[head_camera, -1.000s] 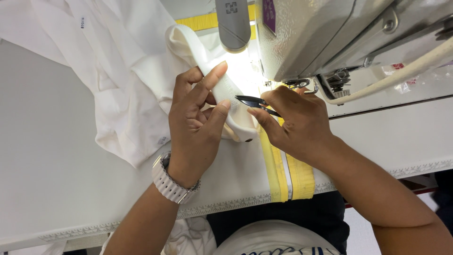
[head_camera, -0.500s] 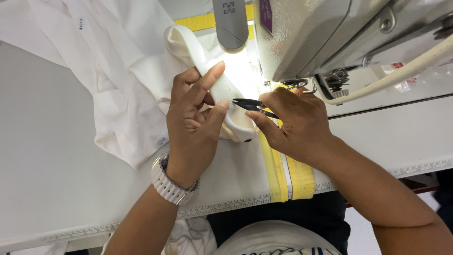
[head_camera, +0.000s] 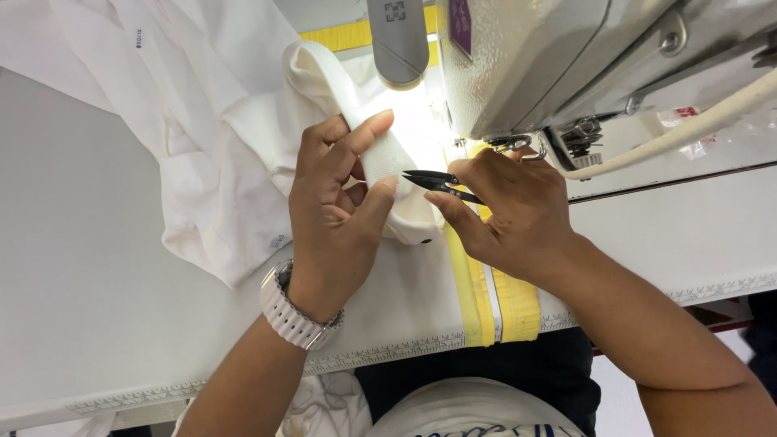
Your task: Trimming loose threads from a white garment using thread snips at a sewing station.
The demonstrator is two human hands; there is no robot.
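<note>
White desk [head_camera: 97,324] beneath sewing machine: left hand [head_camera: 336,218] pinches folded white fabric band [head_camera: 380,154]; right hand [head_camera: 514,214] grips small black thread snips [head_camera: 433,182], blades apart, which could nick cloth or thumb.

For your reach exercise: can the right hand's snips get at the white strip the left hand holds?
Probably yes: the snips in the right hand point at the white strip, nothing between.

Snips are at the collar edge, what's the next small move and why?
Probably ease the snips a touch further toward the collar band and close them. The right hand holds the blades open just short of the edge, which the left hand pinches taut under the lamp.
</note>
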